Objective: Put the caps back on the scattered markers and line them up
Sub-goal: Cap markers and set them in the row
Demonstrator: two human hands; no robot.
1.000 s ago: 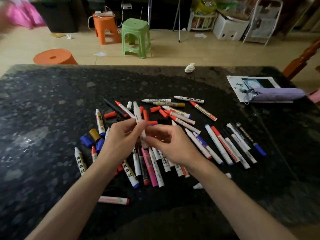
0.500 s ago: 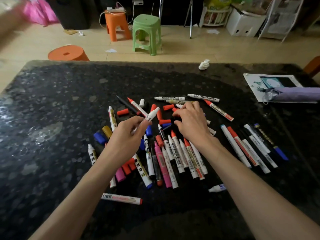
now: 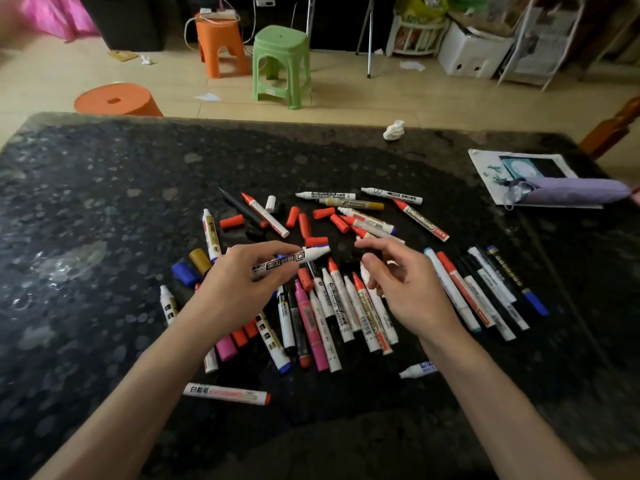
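Left hand (image 3: 235, 289): in the middle of the frame, left of centre; thumb and fingers grasp a white marker (image 3: 291, 259) above the pile, its cone end pointing to the right.
Right hand (image 3: 405, 285): just right of centre, above the pile; fingers loosely bent, thumb apart from the forefinger, nothing to see between them.
White marker's cap: I cannot tell if it is on.
Pile of markers (image 3: 332, 306): under and between both hands, most lying side by side with the tips toward the top of the frame.
Row of markers (image 3: 478, 292): right of the right hand, lying parallel and slanted.
Red caps (image 3: 304, 223): loose, scattered above the hands among some more markers.
Blue cap (image 3: 183, 271) and gold cap (image 3: 200, 259): side by side, left of the left hand.
Single marker (image 3: 227, 393): alone at lower centre, beside the left forearm.
Table (image 3: 104, 202): dark speckled stone.
Purple pouch (image 3: 571, 195): at the right edge, lying on a sheet of paper (image 3: 485, 168).
Stools: green stool (image 3: 280, 60) and orange stool (image 3: 221, 43) on the floor, top centre.
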